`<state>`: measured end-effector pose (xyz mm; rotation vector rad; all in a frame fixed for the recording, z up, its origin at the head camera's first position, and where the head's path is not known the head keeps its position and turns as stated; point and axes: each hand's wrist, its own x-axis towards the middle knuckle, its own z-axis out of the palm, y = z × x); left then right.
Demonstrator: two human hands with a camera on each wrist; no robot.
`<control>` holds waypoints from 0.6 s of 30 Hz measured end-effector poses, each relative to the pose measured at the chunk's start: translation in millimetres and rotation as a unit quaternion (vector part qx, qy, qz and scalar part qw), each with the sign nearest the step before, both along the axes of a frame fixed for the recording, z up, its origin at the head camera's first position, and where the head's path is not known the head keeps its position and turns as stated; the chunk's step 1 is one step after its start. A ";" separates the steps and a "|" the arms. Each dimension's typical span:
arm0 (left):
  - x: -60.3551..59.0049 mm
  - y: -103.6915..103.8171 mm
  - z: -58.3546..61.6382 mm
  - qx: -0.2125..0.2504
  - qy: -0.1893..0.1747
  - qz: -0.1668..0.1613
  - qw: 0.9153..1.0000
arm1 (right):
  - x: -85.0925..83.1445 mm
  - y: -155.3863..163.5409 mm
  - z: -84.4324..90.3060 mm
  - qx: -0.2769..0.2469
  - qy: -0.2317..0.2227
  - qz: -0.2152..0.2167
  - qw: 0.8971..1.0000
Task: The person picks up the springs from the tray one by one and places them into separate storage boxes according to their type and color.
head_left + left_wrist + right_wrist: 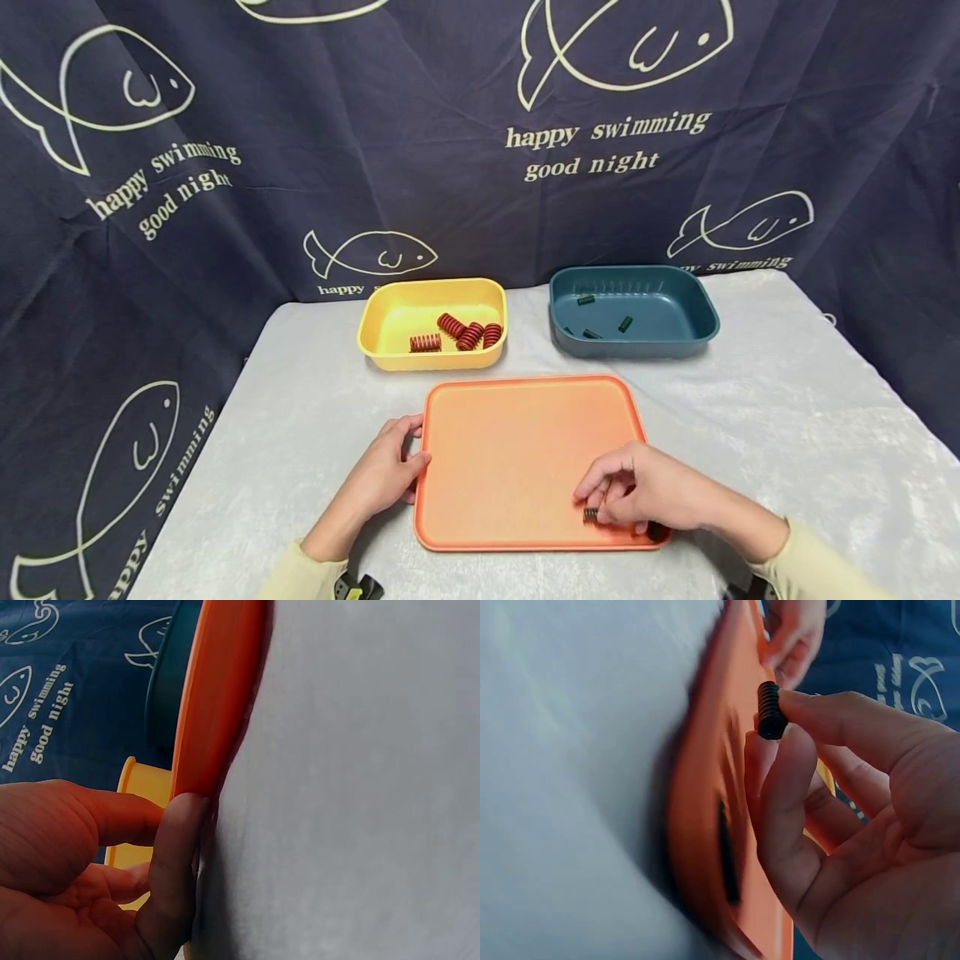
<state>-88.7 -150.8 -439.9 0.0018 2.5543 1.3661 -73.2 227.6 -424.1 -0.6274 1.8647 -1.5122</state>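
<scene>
While the left hand (386, 475) grips the orange tray's (525, 417) edge, the right hand (645, 492) pinches a dark spring (770, 711).

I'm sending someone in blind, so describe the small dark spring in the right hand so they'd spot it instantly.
Start at the flat orange plastic tray nearest the person on the white cloth. Over its near right corner, the right hand pinches a short dark green coil spring between its fingertips. Unlike the dark springs lying in the teal bin behind, this one is held.
</scene>
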 end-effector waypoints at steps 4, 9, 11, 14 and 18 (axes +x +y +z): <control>0.6 -0.1 0.7 0.006 0.000 0.000 1.000 | -15.1 8.2 5.6 0.010 0.014 -0.025 1.000; 2.4 0.2 1.8 0.015 0.005 0.000 1.000 | -34.5 18.0 12.6 0.017 0.044 -0.058 0.997; 2.8 0.2 1.8 0.015 0.006 0.000 1.000 | -42.6 22.3 15.3 0.014 0.055 -0.070 0.996; 2.7 -0.3 1.6 0.017 0.007 0.000 1.000 | -55.4 28.8 19.9 0.020 0.068 -0.091 0.993; 1.2 -0.8 0.2 0.014 0.006 -0.001 1.000 | -73.1 37.4 26.6 0.053 0.081 -0.127 0.987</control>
